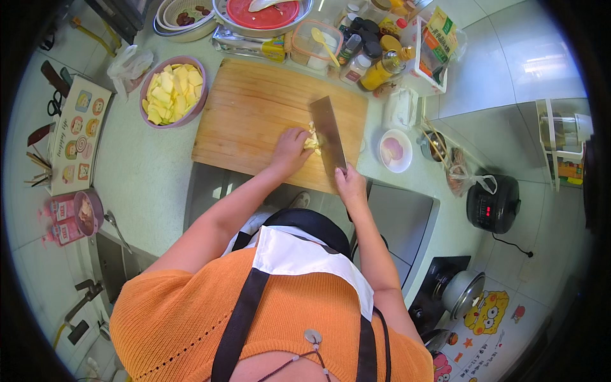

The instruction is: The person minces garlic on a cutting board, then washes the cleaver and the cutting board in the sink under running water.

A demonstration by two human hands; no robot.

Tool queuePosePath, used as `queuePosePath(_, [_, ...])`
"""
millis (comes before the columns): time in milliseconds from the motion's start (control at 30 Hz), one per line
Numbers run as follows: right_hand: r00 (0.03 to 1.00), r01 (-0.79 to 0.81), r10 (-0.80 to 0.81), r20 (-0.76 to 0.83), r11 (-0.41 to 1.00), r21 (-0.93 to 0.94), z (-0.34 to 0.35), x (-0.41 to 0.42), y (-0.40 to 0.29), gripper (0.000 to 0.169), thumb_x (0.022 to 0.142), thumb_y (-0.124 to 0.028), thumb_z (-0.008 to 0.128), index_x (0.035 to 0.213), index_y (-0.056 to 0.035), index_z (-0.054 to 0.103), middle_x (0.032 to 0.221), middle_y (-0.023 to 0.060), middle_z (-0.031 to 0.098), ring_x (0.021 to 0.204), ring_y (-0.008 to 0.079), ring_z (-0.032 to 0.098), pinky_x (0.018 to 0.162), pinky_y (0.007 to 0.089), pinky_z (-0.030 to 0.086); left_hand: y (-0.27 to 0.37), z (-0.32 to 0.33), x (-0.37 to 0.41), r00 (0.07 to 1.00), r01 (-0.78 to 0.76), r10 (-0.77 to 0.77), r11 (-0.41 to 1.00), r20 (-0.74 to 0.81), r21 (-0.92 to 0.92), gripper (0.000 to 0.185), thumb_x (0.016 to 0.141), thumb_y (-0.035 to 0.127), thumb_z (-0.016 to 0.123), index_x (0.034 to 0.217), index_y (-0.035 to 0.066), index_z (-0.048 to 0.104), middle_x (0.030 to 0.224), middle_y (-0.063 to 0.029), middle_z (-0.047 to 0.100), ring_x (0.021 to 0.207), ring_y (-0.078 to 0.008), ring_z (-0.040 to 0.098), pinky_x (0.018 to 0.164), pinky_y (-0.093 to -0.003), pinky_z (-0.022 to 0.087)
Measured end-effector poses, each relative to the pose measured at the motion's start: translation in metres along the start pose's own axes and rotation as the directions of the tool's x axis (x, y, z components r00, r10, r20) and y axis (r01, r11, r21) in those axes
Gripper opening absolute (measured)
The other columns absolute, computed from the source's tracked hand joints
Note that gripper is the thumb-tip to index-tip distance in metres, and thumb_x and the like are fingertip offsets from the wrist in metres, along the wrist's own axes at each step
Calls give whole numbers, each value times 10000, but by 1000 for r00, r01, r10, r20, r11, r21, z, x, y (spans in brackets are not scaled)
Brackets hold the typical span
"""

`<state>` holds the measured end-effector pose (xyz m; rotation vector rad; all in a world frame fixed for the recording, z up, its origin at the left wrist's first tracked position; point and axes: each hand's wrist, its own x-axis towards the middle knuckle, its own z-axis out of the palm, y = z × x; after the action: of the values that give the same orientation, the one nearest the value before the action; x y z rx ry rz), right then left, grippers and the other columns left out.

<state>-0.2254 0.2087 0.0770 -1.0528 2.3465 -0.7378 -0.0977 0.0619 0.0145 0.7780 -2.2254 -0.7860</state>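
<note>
My right hand point(352, 185) grips the handle of a broad Chinese cleaver point(328, 131). The blade stands over the right part of a wooden cutting board point(248, 105), pointing away from me. Just left of the blade lies a small heap of pale chopped pieces point(312, 142), perhaps garlic. Curled around the near side of this heap, my left hand point(292, 149) has pieces between its thumb and fingers. Part of the heap is hidden by those fingers. The board's near edge juts out past the counter edge.
A purple bowl point(204, 98) of cut yellow-green chunks sits left of the board. Bottles and jars point(367, 47) crowd behind it. On the right are a small white bowl point(395, 164) with pinkish contents and a black electric cooker point(494, 203). A knife holder point(79, 138) stands far left.
</note>
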Motion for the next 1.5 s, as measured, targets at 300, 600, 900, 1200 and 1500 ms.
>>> queuePosePath(300, [998, 5, 11, 55, 959, -283, -7, -6, -28, 201, 858, -232, 532, 977, -81, 592, 776, 225, 626, 730, 418, 607, 648, 524, 470, -9, -6, -4, 971, -237, 238, 971, 13, -44, 210, 695, 84, 687, 885, 57, 602, 958, -96, 577, 941, -284, 535, 801, -363, 465])
queuePosePath(600, [977, 189, -112, 183, 853, -486, -26, 18, -22, 182, 834, -221, 554, 974, -114, 599, 748, 197, 637, 695, 385, 623, 633, 487, 500, -8, -6, -4, 962, -272, 273, 962, 32, -23, 179, 688, 97, 686, 852, 52, 632, 949, -84, 586, 938, -269, 541, 815, -356, 467])
queuePosePath(900, [965, 201, -110, 237, 893, -404, -30, 31, -20, 199, 837, -212, 552, 987, -84, 579, 761, 214, 634, 731, 396, 619, 662, 501, 493, -8, -4, -6, 972, -229, 231, 972, 45, -47, 201, 697, 75, 673, 889, 50, 621, 962, -86, 582, 957, -278, 527, 819, -371, 462])
queuePosePath(1200, [991, 130, -117, 58, 944, -304, 10, 22, -17, 223, 847, -223, 547, 1028, -94, 566, 802, 204, 635, 746, 395, 615, 653, 491, 490, -9, -4, -6, 973, -222, 224, 974, 53, -47, 200, 708, 53, 662, 901, 32, 614, 981, -96, 578, 971, -287, 523, 829, -367, 460])
queuePosePath(1500, [977, 213, -192, 93, 919, -333, -1, 16, -1, 215, 847, -236, 545, 1017, -109, 573, 800, 188, 634, 722, 392, 614, 625, 491, 490, -9, -3, -7, 980, -186, 189, 981, 60, -51, 204, 713, 59, 658, 912, 39, 619, 991, -90, 582, 984, -285, 518, 841, -362, 460])
